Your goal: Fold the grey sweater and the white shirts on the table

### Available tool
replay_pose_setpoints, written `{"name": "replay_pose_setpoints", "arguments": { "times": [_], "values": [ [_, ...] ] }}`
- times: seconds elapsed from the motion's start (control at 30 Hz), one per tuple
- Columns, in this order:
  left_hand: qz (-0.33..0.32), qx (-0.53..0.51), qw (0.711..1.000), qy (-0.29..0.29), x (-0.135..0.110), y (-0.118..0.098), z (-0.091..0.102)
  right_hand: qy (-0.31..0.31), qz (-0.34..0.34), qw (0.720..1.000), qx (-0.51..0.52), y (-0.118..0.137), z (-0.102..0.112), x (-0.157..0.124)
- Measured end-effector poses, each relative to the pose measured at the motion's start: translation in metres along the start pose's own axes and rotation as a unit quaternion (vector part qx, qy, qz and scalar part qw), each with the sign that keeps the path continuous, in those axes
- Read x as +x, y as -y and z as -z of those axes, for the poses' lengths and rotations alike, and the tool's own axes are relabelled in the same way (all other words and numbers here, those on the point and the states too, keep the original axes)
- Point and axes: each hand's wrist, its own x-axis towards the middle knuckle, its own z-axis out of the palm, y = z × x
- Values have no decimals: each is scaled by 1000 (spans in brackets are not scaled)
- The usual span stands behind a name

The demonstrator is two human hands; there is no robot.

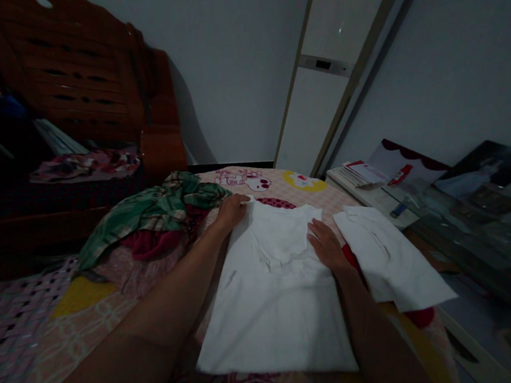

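A white top (281, 316) lies spread out in front of me, its neck end away from me and its lower edge close to me. Creases run across its upper part around the neckline. My left hand (234, 212) is closed on the top's far left shoulder corner, the fingertips pinching the cloth. On the far right side, my right hand (324, 242) rests flat against the top's edge with its fingers stretched out. Just right of that hand lies a second white garment (386, 254), folded flat.
A patterned pink cloth (278, 185) covers the surface beneath. Rumpled clothes, including a green plaid garment (153, 211), are heaped on the left. A wooden bench (88, 82) stands at the back left, a glass-topped cabinet (470, 238) at the right, a tall white appliance (314, 112) behind.
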Motion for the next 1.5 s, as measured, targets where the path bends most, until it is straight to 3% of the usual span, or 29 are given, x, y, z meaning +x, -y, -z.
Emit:
{"name": "replay_pose_setpoints", "arguments": {
  "times": [0.17, 0.33, 0.47, 0.6, 0.87, 1.1, 1.33, 1.5],
  "values": [
    [-5, 38, 999, 16, 1, 11, -8, 121, 74, 975, 169, 62, 21, 6],
    [-37, 73, 996, 33, 4, 14, -17, 171, 152, 959, 170, 103, -1, 2],
    [-31, 111, 993, 37, 5, 15, -19, 161, 184, 963, 111, 102, -30, -8],
    [-21, 95, 995, 29, 4, 13, -16, 127, 196, 968, 88, 98, -41, -11],
    [-8, 58, 998, 12, 4, 15, -18, 27, 90, 996, 5, 68, -41, -2],
    [-4, 47, 999, -15, 5, 16, -17, 42, 114, 992, -17, 62, -46, -6],
    [-24, 36, 999, 3, 7, 16, -19, 75, 113, 990, -21, 66, -42, -8],
    [-16, -46, 998, -45, 7, 13, -18, 80, 101, 992, 13, 70, -40, -7]
  ]
}}
